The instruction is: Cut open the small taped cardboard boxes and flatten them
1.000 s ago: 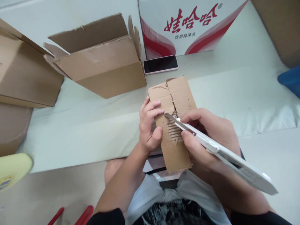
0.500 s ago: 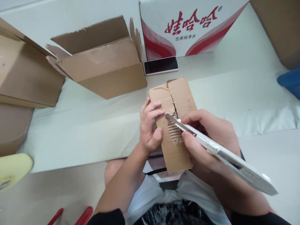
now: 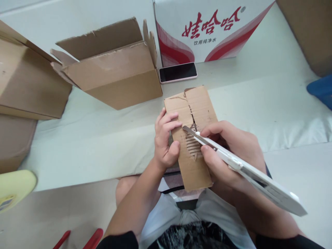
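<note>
A flat brown cardboard piece (image 3: 197, 103) is held upright over my lap, its face torn down the middle and showing bare corrugation. My left hand (image 3: 165, 140) grips its left edge, fingers curled over the front and thumb pressed on the face. My right hand (image 3: 230, 152) is closed round a white utility knife (image 3: 249, 171). The knife's metal blade tip lies on the cardboard at the top of the peeled patch, pointing up and left.
An open brown carton (image 3: 111, 69) stands at the back left, another brown box (image 3: 28, 79) farther left. A white and red printed box (image 3: 207, 27) is behind, with a dark phone (image 3: 177, 72) lying before it. A blue object (image 3: 321, 89) sits at the right edge, red handles (image 3: 85, 239) at the bottom left.
Almost nothing differs; the view shifted a few pixels and both hands keep the same hold, with the blade at the same spot on the cardboard.
</note>
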Demonstrator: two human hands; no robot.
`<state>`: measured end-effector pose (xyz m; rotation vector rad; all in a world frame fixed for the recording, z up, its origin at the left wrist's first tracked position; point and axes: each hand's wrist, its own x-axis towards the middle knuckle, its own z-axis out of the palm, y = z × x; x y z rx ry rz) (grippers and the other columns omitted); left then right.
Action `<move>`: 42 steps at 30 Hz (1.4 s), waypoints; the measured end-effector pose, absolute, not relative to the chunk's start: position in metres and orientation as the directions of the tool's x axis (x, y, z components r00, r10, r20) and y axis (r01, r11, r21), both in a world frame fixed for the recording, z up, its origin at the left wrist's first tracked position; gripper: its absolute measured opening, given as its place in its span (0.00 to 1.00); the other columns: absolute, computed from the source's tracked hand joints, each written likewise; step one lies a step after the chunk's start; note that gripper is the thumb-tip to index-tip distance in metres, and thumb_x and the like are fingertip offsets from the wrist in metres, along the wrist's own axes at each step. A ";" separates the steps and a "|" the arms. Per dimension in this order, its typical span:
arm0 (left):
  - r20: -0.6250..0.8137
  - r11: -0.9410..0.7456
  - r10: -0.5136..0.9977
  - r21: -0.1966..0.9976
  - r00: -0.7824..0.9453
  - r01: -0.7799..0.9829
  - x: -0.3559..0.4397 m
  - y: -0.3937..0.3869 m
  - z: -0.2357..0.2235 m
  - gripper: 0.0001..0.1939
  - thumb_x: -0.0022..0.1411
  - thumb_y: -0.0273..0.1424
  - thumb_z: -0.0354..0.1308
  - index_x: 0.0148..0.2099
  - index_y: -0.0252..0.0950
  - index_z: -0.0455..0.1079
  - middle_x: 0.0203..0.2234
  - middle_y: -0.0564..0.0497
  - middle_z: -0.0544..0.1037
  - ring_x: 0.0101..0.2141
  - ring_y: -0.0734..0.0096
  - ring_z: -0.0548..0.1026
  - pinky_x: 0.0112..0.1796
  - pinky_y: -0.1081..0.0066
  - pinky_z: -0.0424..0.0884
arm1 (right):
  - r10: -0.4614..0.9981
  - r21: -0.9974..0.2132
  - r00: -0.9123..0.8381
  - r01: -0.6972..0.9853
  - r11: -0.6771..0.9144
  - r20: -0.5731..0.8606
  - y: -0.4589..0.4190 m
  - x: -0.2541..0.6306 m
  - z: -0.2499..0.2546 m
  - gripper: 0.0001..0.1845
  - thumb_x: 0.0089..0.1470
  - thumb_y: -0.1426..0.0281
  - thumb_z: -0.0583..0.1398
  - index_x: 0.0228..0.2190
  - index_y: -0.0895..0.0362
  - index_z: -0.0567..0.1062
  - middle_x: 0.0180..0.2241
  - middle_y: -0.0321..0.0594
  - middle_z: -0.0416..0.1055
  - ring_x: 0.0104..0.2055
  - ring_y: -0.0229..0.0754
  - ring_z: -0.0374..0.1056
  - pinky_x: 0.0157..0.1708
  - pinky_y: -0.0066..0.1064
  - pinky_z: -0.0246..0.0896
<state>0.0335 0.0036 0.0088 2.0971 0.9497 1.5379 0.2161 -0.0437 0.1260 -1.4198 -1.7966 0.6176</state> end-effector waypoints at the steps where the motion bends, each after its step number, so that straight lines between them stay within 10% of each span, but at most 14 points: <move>1: 0.687 -0.703 0.705 0.644 0.178 0.300 0.033 0.004 0.009 0.20 0.76 0.48 0.47 0.60 0.46 0.68 0.59 0.46 0.76 0.61 0.55 0.75 0.72 0.42 0.61 | 0.961 -0.755 -0.106 0.600 0.266 0.254 -0.044 0.216 0.126 0.04 0.55 0.72 0.60 0.35 0.52 0.73 0.23 0.28 0.73 0.18 0.31 0.62 0.21 0.26 0.58; 42: 0.649 -0.657 0.742 0.659 0.164 0.365 0.033 0.003 0.008 0.23 0.74 0.55 0.42 0.60 0.52 0.67 0.60 0.49 0.75 0.64 0.49 0.72 0.73 0.37 0.56 | 0.976 -0.811 -0.110 0.542 0.219 0.190 -0.044 0.217 0.129 0.06 0.53 0.74 0.61 0.33 0.50 0.72 0.24 0.26 0.73 0.20 0.30 0.62 0.28 0.27 0.67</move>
